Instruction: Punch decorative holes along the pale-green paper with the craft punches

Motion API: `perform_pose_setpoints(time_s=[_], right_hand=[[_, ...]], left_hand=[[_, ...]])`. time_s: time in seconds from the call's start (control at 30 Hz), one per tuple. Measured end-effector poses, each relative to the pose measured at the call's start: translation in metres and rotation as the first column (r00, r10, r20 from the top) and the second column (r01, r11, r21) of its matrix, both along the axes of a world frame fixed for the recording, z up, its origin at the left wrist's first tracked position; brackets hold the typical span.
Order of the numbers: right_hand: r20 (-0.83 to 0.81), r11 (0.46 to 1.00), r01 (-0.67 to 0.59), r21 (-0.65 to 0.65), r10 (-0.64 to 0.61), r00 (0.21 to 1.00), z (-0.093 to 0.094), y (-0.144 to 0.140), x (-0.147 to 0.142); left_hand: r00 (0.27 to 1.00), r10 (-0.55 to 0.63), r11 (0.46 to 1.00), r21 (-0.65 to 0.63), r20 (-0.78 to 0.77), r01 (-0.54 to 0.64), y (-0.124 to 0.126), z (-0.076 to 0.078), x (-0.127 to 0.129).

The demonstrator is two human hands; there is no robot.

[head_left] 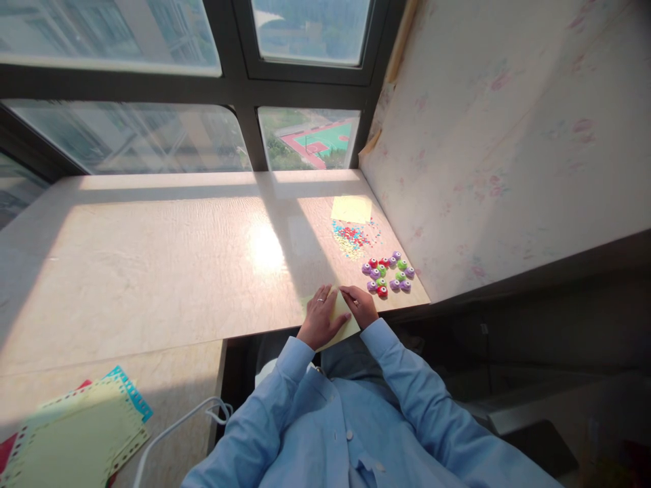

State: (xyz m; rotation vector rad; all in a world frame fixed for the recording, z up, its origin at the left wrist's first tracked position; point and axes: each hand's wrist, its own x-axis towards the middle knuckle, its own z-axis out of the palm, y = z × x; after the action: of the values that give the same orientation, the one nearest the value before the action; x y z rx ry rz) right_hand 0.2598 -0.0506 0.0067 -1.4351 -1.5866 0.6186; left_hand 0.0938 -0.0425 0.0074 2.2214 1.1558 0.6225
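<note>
Hands at front edge of table (152,257): left hand (319,318) flat on yellow paper (342,318), right hand (361,306) pinching its corner. Fold apparently begun, unfinished. Punches (389,274) untouched near right edge.

Tabletop (178,244): pale, smooth stone-like slab, polished; it throws back a bright glare where the sun falls.
Yellow sheet (342,318): thin matt paper, flat under my fingers (330,301).
Ring (321,299): shiny metal band on my left hand (320,318).
Small punches (389,274): glossy moulded plastic, purple, green and red.
Confetti (353,238): tiny matt paper bits.
Paper stack (71,437): matt coloured sheets with perforated edges.
Sleeves (407,379): light blue woven cloth, soft, matt.
Wall covering (508,135): matt, faint floral print.
</note>
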Motion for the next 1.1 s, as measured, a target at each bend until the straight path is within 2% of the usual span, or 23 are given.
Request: perform_pose_setpoints(time_s=[0.13, 0.23, 0.33, 0.4, 0.5, 0.57, 0.67, 0.8, 0.9, 1.1], right_hand=[[0.023, 0.998, -0.020, 0.057, 0.019, 1.000, 0.012, -0.003, -0.006], [0.026, 0.990, -0.047, 0.135, 0.044, 0.999, 0.025, -0.003, -0.014], [0.052, 0.976, -0.061, 0.209, 0.052, 0.997, 0.040, -0.003, -0.021], [0.069, 0.972, -0.063, 0.228, 0.048, 0.996, 0.047, -0.004, -0.025], [0.050, 0.969, -0.045, 0.242, 0.034, 0.998, 0.055, -0.004, -0.028], [0.019, 0.972, -0.028, 0.233, 0.024, 1.000, 0.057, -0.005, -0.029], [-0.011, 0.982, -0.004, 0.190, 0.006, 1.000, 0.060, -0.007, -0.032], [-0.029, 0.982, 0.043, 0.185, -0.038, 0.999, 0.066, -0.010, -0.038], [-0.021, 0.978, 0.060, 0.200, -0.057, 0.998, 0.069, -0.012, -0.041], [-0.016, 0.983, 0.043, 0.177, -0.041, 0.999, 0.067, -0.015, -0.043]], left_hand=[[0.984, 0.057, 0.997, -0.057, 0.170, -0.048, -0.001, 0.010, -0.001], [0.916, 0.136, 0.983, -0.169, 0.377, -0.076, -0.001, 0.023, -0.002], [0.795, 0.264, 0.937, -0.340, 0.546, -0.078, -0.002, 0.036, -0.002], [0.730, 0.333, 0.893, -0.447, 0.597, -0.041, -0.001, 0.042, -0.003], [0.691, 0.389, 0.844, -0.537, 0.609, -0.001, 0.000, 0.043, -0.006], [0.681, 0.408, 0.833, -0.553, 0.607, -0.006, 0.000, 0.043, -0.008], [0.678, 0.418, 0.848, -0.528, 0.605, -0.052, -0.001, 0.044, -0.009], [0.723, 0.393, 0.884, -0.450, 0.568, -0.128, -0.006, 0.049, -0.007], [0.742, 0.371, 0.894, -0.431, 0.559, -0.122, -0.010, 0.051, -0.007], [0.698, 0.397, 0.887, -0.445, 0.596, -0.124, -0.013, 0.052, -0.010]])
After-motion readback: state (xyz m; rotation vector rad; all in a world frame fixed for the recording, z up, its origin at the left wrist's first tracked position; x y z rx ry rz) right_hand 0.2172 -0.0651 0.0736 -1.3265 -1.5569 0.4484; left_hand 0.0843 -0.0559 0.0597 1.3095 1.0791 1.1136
